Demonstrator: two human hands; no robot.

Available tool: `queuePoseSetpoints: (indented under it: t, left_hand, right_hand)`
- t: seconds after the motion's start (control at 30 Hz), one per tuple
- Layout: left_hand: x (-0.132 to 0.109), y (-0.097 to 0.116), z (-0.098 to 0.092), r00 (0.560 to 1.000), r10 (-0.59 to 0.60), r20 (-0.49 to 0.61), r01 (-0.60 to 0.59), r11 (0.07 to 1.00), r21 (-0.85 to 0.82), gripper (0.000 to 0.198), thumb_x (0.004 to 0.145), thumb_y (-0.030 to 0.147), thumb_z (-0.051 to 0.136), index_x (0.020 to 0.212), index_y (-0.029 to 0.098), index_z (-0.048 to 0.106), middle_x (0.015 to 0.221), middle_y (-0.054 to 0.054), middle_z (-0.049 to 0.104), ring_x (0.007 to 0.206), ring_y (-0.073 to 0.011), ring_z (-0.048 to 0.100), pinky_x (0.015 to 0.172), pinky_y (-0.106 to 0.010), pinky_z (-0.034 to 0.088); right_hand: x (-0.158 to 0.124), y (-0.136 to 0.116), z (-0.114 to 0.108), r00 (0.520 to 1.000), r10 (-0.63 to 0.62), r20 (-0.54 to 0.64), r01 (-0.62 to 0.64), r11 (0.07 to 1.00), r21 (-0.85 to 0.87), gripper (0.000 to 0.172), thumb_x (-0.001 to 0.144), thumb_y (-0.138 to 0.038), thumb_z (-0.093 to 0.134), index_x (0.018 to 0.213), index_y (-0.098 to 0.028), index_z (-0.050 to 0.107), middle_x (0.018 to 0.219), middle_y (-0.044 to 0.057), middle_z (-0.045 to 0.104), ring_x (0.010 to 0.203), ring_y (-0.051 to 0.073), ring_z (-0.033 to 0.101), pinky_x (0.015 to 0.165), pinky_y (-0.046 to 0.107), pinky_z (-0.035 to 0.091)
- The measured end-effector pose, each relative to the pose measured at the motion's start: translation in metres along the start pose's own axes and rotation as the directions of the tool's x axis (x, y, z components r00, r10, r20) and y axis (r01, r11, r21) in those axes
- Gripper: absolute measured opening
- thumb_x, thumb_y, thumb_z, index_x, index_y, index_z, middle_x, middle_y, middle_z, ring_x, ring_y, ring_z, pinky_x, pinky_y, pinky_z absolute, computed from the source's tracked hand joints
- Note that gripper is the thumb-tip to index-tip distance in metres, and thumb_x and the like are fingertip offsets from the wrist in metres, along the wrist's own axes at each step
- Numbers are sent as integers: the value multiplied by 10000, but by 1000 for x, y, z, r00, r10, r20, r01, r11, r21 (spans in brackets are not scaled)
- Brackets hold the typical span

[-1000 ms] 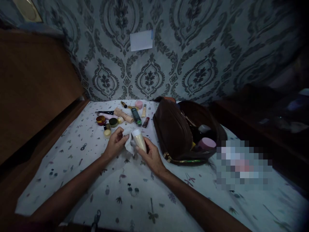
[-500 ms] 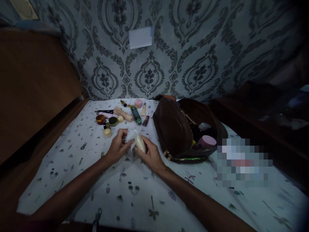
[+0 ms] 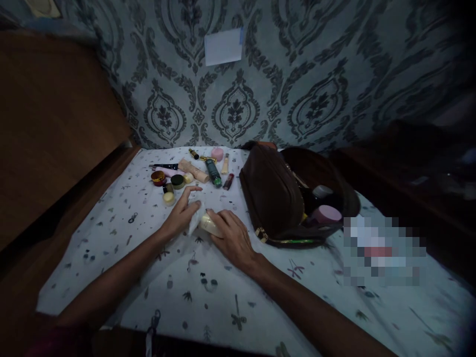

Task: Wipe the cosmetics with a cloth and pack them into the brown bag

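My right hand (image 3: pixel 229 236) is closed over a cream-coloured tube (image 3: pixel 208 225), which lies tilted low on the patterned sheet (image 3: pixel 208 292). My left hand (image 3: pixel 182 213) presses a white tissue (image 3: pixel 195 218) against the tube's end, fingers partly stretched. Both hands meet at the middle of the bed.
Several cosmetics lie beyond the hands: small jars (image 3: pixel 177 181), a beige tube (image 3: pixel 194 171), a green bottle (image 3: pixel 213 172), a lipstick (image 3: pixel 228 181). An open brown bag (image 3: pixel 273 198) with a pink jar (image 3: pixel 327 214) inside stands at the right. A wooden headboard (image 3: pixel 55 124) rises on the left.
The tube was held upright in my right hand; it has been lowered and turned flat under the hand. My left hand has kept the tissue on it, fingers now more stretched.
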State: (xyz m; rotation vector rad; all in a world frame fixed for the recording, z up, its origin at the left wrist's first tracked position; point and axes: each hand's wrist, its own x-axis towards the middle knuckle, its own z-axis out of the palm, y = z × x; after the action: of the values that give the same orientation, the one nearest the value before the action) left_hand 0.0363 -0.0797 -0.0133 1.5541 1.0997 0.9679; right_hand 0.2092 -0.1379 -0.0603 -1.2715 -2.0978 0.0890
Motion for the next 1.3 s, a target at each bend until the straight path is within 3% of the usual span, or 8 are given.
queuePoseSetpoints:
  t: [0.2,0.43,0.57,0.73,0.83,0.97,1.17,1.3]
  left_hand:
    - [2,6,3,983,-167,79,184,910,-373,392,736,323,696,1093,253,549,788,21,548,629,-143,553,448,-214,470]
    - [-2,-1,10,985,-125,121,167,875,-454,352,787,376,646,1096,219,581,949,-31,597,827,-185,594,622,-273,550]
    - [-6,0,11,991,-60,117,98,930,-354,424,734,303,682,1134,214,575,955,-16,601,804,-165,584,611,-233,510]
    - [-10,-3,14,995,18,96,-4,989,-145,333,872,404,575,1144,220,527,777,22,572,599,-125,512,534,-223,430]
    - [-9,-8,15,995,102,-3,-102,993,-66,293,921,420,535,1130,226,466,808,19,578,651,-138,544,600,-239,445]
    - [-8,-3,10,963,266,-48,-254,952,170,215,910,328,554,1081,202,521,940,-14,614,858,-174,589,761,-266,463]
    - [-8,1,4,911,410,46,-394,830,396,302,869,173,512,1159,177,598,1104,-62,665,1020,-219,610,908,-331,473]
    - [-3,-14,3,875,463,140,-475,768,431,313,881,149,490,1164,175,619,1111,-78,668,1042,-215,614,927,-345,482]
  right_hand:
    - [1,4,-2,991,133,-27,-119,949,293,560,808,-188,618,1356,-230,510,1078,87,599,1000,268,587,858,398,520]
    - [7,-1,-5,960,281,-15,-234,828,509,503,785,-275,667,1273,-215,561,1204,97,629,1105,262,595,961,411,478]
    - [9,-5,-8,932,360,53,-308,704,640,478,808,-367,670,1237,-196,549,1165,79,650,1055,242,608,932,367,477]
    - [8,-7,-7,895,409,177,-387,517,764,418,913,-487,526,1227,-211,519,959,38,662,867,207,632,780,324,514]
    - [8,-8,2,856,443,265,-414,283,865,388,910,-523,512,1143,-217,563,845,37,667,748,208,639,690,333,531]
    - [8,-8,13,808,442,389,-444,24,896,443,863,-576,563,1099,-206,621,873,58,695,830,232,660,735,357,535]
    - [10,-1,7,862,316,396,-444,96,891,442,750,-478,736,1051,-179,613,1002,50,683,936,210,641,870,343,491]
    - [10,10,6,860,379,341,-444,228,867,648,678,-373,789,1222,-226,469,948,15,664,867,183,628,800,325,503]
